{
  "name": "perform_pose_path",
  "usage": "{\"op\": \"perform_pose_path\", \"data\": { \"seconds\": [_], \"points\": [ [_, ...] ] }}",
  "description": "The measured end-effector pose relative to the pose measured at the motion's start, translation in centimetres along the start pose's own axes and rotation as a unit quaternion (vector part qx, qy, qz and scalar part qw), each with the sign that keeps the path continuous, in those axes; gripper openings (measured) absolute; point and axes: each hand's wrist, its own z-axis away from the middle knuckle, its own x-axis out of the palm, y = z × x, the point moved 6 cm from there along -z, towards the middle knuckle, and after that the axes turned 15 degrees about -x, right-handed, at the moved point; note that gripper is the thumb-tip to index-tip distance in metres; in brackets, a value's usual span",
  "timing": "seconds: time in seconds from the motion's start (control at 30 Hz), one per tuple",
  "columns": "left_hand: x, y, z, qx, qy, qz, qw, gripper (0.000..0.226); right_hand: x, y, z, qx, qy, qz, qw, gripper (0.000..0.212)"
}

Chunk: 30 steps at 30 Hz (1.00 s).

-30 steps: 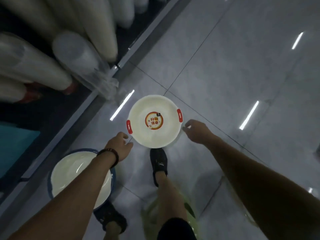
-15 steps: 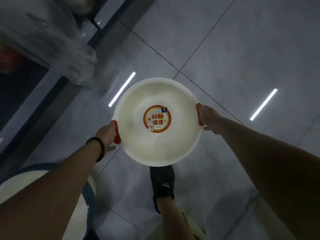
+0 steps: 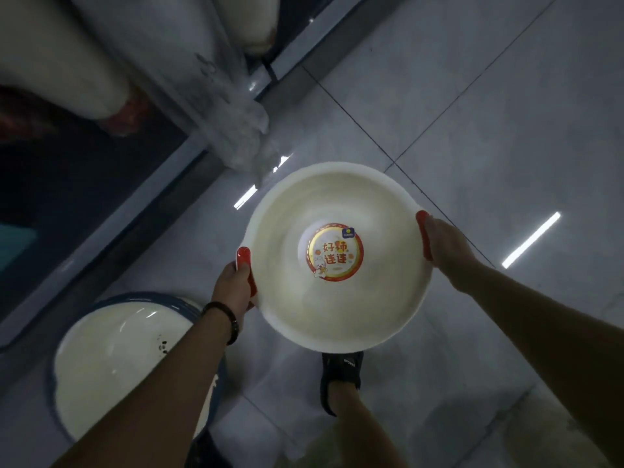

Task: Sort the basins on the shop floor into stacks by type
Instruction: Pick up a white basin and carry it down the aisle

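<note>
A white basin (image 3: 341, 309) with red handles and a round red and yellow sticker in its bottom is held up off the floor, level, in front of me. My left hand (image 3: 233, 285) grips its left red handle, a dark bracelet on the wrist. On the opposite side my right hand (image 3: 445, 244) grips the right red handle. A second basin (image 3: 111, 352), cream inside with a blue rim, stands on the floor at lower left, partly hidden by my left forearm.
Stacks of pale basins wrapped in clear plastic (image 3: 216, 79) lie on a dark shelf at upper left, with a metal shelf edge (image 3: 162, 173) running diagonally. My shoe (image 3: 341, 376) is on the grey tiled floor (image 3: 472, 96) below the held basin.
Both hands reached the basin on the floor, took its red handles, and lifted it up toward me. It now appears larger and nearer.
</note>
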Motion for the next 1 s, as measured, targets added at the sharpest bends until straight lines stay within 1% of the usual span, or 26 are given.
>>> {"op": "perform_pose_path", "data": {
  "seconds": [0.07,0.17,0.23,0.3,0.37,0.43,0.53,0.57,0.67,0.73,0.87,0.93,1.0],
  "points": [
    [-3.3,-0.6,2.5,0.008,0.010,0.019,1.000,0.049,0.9,-2.7,2.4,-0.026,0.009,0.010,1.000,0.050],
    [-9.6,-1.8,4.8,0.018,0.037,0.034,0.999,0.072,3.3,-7.4,6.6,-0.042,0.014,0.017,0.999,0.055],
    [-14.2,-3.0,6.5,0.030,0.059,0.044,0.997,0.076,5.5,-10.7,10.1,-0.063,0.019,0.012,0.998,0.049],
    [-18.4,-3.8,9.4,0.044,0.087,0.046,0.994,0.072,7.9,-13.8,13.7,-0.090,0.018,0.003,0.996,0.043],
    [-22.9,-5.3,11.5,0.052,0.118,0.039,0.991,0.065,10.6,-15.9,17.0,-0.098,0.009,-0.008,0.995,0.045],
    [-27.4,-7.4,12.5,0.045,0.144,0.040,0.988,0.065,13.4,-17.8,20.1,-0.090,-0.018,-0.017,0.996,0.044],
    [-34.0,-10.5,13.0,0.028,0.157,0.056,0.986,0.054,17.7,-19.7,24.8,-0.087,-0.069,-0.003,0.994,0.044],
    [-36.0,-11.4,12.9,0.018,0.158,0.050,0.986,0.053,19.2,-20.0,26.4,-0.087,-0.076,0.006,0.993,0.046],
    [-40.8,-13.5,11.3,0.003,0.157,0.030,0.987,0.059,24.0,-19.3,30.1,-0.064,-0.068,0.029,0.995,0.044],
    [-42.7,-14.0,9.6,0.004,0.158,-0.007,0.987,0.063,27.4,-17.3,31.1,-0.033,-0.072,0.036,0.996,0.042],
    [-44.8,-14.1,4.7,-0.007,0.174,-0.095,0.980,0.081,34.0,-12.8,30.6,0.040,-0.090,0.063,0.993,0.042],
    [-45.1,-14.0,1.2,-0.012,0.182,-0.116,0.976,0.084,36.9,-10.8,29.9,0.053,-0.091,0.085,0.991,0.041],
    [-45.1,-14.4,-1.9,-0.009,0.195,-0.142,0.970,0.080,39.3,-8.8,29.1,0.059,-0.096,0.116,0.987,0.042]
  ]
}}
